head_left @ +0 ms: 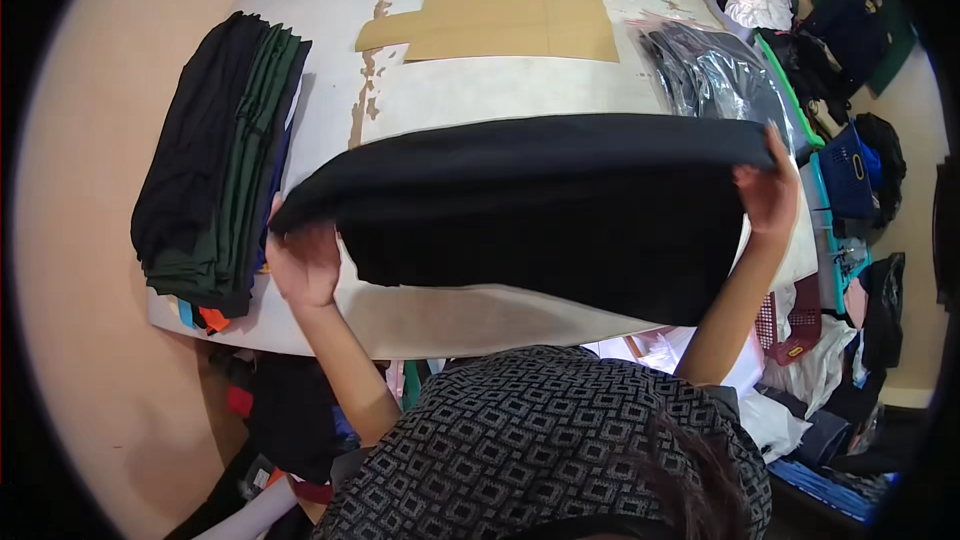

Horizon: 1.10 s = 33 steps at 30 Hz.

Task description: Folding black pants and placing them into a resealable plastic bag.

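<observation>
A long piece of black cloth (540, 217), probably a garment, hangs stretched between my hands over the near part of the table. My left hand (306, 259) grips its left end, close to a stack of folded dark garments. At the other end, my right hand (769, 187) holds the upper right corner, fingers over the edge. The upper strip of the cloth looks folded over, and its lower edge droops in front of me. Beyond it, a flat brown cardboard template (510, 26) with a narrow tab lies on the table.
Folded black and green garments (217, 165) are stacked at the table's left. Clear plastic bags holding dark cloth (712, 75) lie at the right. Past the right edge of the white, worn table (480, 90) stand a blue basket (846, 172), a maroon basket (799, 322) and heaped textiles.
</observation>
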### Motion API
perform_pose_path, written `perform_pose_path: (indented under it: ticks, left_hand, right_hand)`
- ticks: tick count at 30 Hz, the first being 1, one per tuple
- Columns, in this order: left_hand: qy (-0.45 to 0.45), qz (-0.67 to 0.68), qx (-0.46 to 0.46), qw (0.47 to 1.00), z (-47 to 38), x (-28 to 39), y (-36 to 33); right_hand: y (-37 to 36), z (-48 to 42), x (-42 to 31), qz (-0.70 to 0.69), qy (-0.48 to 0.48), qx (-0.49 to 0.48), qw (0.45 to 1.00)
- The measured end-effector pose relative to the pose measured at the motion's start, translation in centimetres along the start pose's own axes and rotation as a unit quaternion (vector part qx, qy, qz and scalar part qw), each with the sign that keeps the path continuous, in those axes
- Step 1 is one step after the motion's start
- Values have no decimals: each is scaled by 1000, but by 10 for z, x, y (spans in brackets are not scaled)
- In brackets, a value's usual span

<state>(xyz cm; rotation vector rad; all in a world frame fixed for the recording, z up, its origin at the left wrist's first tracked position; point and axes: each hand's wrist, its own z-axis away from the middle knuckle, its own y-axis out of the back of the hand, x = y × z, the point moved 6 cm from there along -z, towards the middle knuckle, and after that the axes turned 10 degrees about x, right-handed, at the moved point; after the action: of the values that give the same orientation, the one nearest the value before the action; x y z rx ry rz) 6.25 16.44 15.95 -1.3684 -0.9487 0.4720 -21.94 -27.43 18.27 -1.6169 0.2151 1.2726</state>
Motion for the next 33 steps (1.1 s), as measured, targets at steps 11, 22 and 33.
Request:
perform_pose_path:
  ticks: [11, 22, 33]
  left_hand:
    - [-117, -818, 137, 547, 8, -84, 81]
    - [-89, -958, 70, 263, 19, -116, 126]
    - [-184, -909, -35, 372, -76, -172, 71]
  right_hand:
    - [-85, 77, 224, 528, 220, -94, 815]
    - [19, 86, 198, 823, 222, -64, 518]
    - [-13, 16, 203, 780, 256, 16, 570]
